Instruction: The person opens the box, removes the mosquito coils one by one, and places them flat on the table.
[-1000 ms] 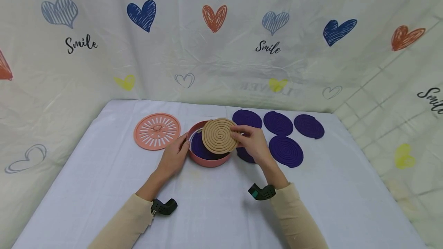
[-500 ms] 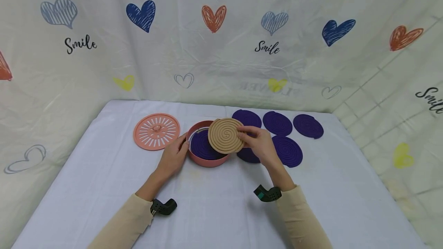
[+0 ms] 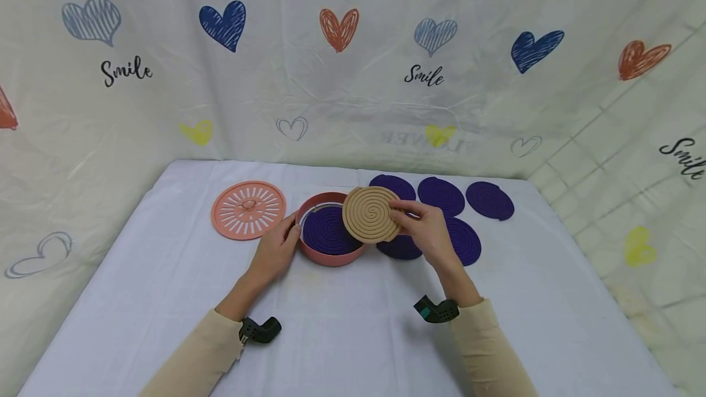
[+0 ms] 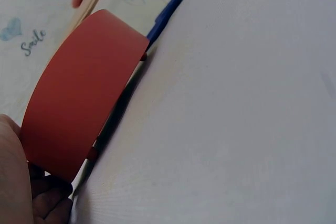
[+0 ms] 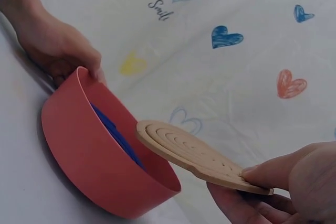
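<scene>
In the head view, a tan mosquito coil (image 3: 368, 215) is held up over the right side of a round coral-red tin (image 3: 332, 260). My right hand (image 3: 429, 234) pinches the coil's right edge between thumb and fingers. Inside the tin lies a purple mosquito coil (image 3: 329, 231); a tan edge shows behind it. My left hand (image 3: 276, 252) grips the tin's left side, thumb at the rim and fingers low against the wall in the left wrist view. From the right wrist, the tan coil (image 5: 189, 153) appears tilted, its far edge near the tin's rim (image 5: 157, 182).
A slotted coral lid (image 3: 248, 210) with a small knob lies left of the tin. Several purple coils (image 3: 489, 201) lie flat on the white cloth (image 3: 342, 336) to the right, some partly behind my right hand. A printed curtain (image 3: 353, 90) hangs behind the table.
My right hand has moved right with the tan coil, uncovering more of the purple coil in the tin. The left hand and the tin have stayed put.
</scene>
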Demonstrator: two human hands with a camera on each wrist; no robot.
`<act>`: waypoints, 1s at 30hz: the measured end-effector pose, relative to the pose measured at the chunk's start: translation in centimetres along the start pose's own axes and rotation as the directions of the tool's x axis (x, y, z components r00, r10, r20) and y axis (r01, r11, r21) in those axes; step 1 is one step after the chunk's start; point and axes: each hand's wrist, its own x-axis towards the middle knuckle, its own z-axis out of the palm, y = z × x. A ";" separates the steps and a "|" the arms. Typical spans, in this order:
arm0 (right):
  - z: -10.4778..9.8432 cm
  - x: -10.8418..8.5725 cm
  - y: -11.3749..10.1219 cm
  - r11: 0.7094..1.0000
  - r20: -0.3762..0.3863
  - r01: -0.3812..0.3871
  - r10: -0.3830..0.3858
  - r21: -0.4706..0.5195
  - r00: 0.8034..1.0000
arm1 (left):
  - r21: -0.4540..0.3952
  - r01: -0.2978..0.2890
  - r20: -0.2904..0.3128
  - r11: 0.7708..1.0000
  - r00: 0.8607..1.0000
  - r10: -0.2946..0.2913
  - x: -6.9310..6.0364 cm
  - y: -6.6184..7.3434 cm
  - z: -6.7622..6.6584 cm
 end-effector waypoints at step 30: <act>-4.1 -0.7 1.3 1.000 -0.076 0.010 -0.011 -0.013 0.997 | -0.009 0.001 -0.005 1.000 1.000 -0.001 0.0 0.1 0.0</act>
